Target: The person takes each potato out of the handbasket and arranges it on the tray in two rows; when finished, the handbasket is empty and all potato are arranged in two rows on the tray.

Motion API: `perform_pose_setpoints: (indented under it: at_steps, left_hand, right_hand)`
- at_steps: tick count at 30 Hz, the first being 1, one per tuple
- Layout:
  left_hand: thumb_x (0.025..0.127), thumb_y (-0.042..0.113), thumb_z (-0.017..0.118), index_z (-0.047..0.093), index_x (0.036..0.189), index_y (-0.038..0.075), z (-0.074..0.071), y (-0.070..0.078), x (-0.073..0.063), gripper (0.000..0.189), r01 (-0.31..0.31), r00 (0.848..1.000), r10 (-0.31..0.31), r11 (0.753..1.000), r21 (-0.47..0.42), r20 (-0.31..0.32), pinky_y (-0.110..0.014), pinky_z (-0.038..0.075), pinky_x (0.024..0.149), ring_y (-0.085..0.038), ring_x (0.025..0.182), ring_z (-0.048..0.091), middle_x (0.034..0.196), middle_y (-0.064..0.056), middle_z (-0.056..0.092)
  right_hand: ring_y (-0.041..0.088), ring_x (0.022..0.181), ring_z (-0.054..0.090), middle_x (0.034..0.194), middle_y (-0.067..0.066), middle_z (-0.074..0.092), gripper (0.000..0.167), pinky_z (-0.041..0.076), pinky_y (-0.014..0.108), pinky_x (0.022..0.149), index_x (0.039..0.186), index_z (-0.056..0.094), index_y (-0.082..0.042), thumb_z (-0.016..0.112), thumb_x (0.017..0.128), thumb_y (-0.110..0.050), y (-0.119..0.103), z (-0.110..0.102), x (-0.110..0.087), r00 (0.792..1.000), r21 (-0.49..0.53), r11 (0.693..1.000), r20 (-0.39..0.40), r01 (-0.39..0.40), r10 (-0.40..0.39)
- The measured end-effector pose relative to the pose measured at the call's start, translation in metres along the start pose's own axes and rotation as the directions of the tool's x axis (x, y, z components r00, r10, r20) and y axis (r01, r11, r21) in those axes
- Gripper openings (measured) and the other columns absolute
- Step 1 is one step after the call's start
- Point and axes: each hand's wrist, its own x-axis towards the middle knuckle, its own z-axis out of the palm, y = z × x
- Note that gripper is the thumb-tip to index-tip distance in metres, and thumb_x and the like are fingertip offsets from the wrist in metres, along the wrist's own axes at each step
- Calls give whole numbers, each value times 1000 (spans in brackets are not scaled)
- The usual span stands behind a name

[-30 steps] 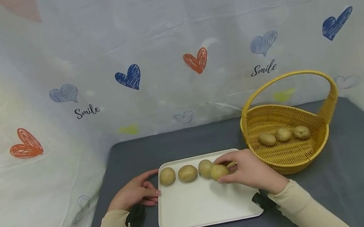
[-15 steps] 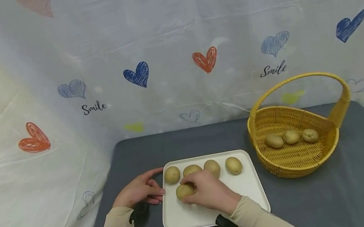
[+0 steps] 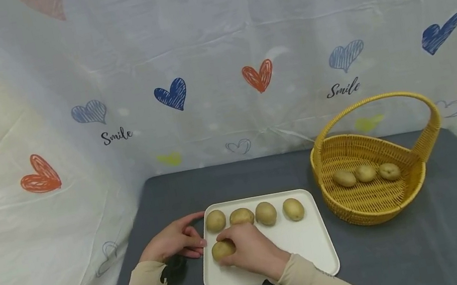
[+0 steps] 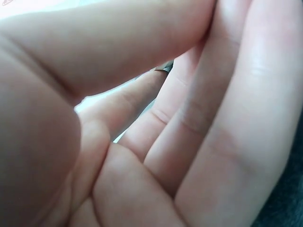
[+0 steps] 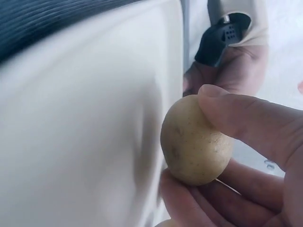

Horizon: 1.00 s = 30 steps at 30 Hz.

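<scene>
In the head view my right hand (image 3: 252, 250) holds a potato (image 3: 223, 250) over the near left part of a white tray (image 3: 285, 255). The right wrist view shows that potato (image 5: 195, 142) between thumb (image 5: 246, 118) and fingers, close to the tray surface (image 5: 85, 123); I cannot tell whether they touch. A row of several potatoes lies along the tray's far side, among them one (image 3: 215, 221) at the left end and one (image 3: 293, 209) at the right. My left hand (image 3: 174, 239) rests against the tray's left edge, index finger extended toward the far corner.
Right of the tray stands a yellow wicker basket (image 3: 378, 212) with a tall arched handle (image 3: 374, 98). Inside lie three potatoes (image 3: 365, 173). A dark grey cloth covers the table (image 3: 235, 179), and a curtain printed with hearts (image 3: 210, 38) hangs behind it.
A potato the right hand held has been let go at the right end of the row. That hand now holds another potato, brought leftward to the tray's near left. The left hand stays put.
</scene>
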Motion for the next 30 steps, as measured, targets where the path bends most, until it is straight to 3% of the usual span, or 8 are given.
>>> perform_pose_setpoints:
  at_steps: [12,30]
  left_hand:
    - [92,6,84,34,169,14,2,-5,2,92,-6,1000,6,1000,-19,10,-39,69,76,-19,77,77,92,-10,73]
    - [92,9,86,35,169,14,-3,-6,3,93,-14,1000,14,1000,0,2,-40,69,75,-20,77,77,93,-11,73]
  right_hand:
    - [0,83,64,100,-1,81,37,53,16,74,114,82,-9,94,81,-20,-5,3,5,1000,-21,1000,2,-6,6]
    - [2,86,68,106,3,82,44,55,16,75,120,80,-6,93,80,-20,-5,2,7,1000,-53,999,9,-7,7]
